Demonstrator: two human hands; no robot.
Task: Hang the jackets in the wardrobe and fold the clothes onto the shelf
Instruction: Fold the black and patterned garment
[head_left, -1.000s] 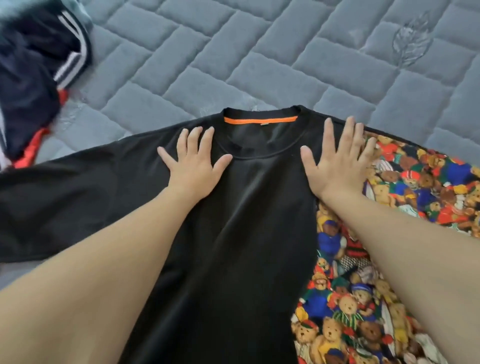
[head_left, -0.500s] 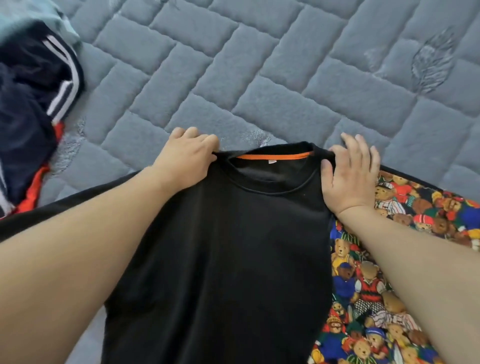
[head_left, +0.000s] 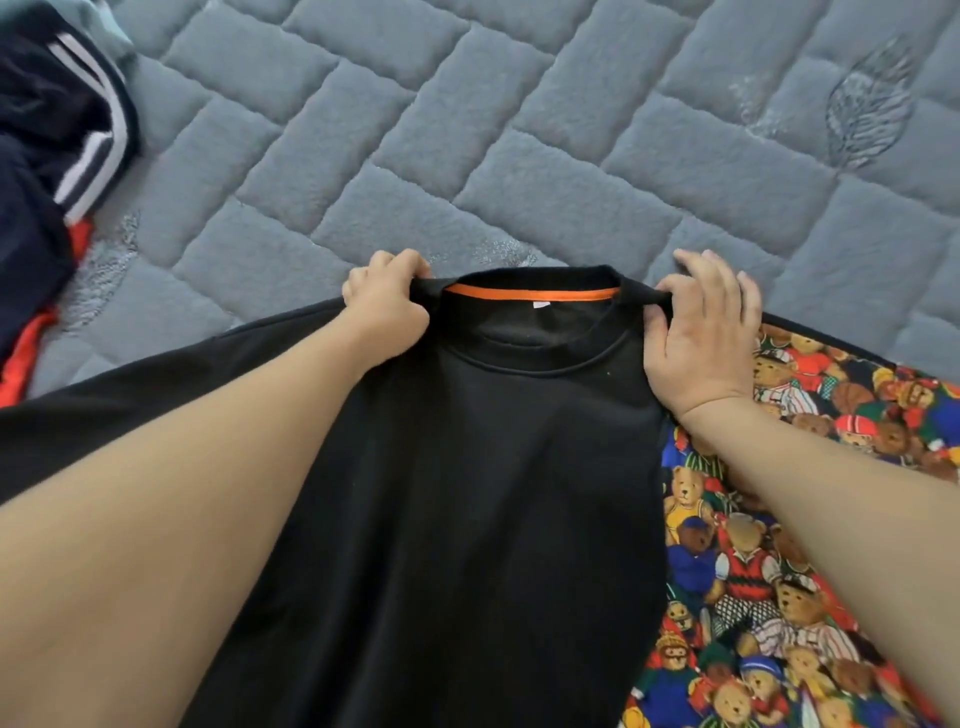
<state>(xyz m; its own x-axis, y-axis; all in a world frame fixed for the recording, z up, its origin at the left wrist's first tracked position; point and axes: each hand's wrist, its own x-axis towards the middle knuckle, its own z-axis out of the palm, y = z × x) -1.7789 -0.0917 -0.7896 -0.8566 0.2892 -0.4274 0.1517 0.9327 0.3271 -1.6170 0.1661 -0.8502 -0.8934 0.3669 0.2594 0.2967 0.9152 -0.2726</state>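
A black T-shirt (head_left: 483, 493) with an orange strip inside its collar lies spread on a grey quilted mattress (head_left: 467, 130), collar pointing away from me. My left hand (head_left: 387, 306) grips the shirt's left shoulder beside the collar, fingers curled round the fabric. On the other side of the collar my right hand (head_left: 701, 332) pinches the right shoulder, bunching the cloth between thumb and fingers. The shirt's right sleeve and side panel (head_left: 779, 571) carry a bright teddy-bear print. Both forearms lie over the shirt.
A pile of other clothes (head_left: 47, 156), dark navy with white stripes and some red and pale blue, sits at the mattress's left edge. Bare quilted mattress stretches beyond the collar.
Both hands went from lying flat on the shirt's chest to the shoulders by the collar, and now hold the fabric there. The view shifted so the shirt sits lower.
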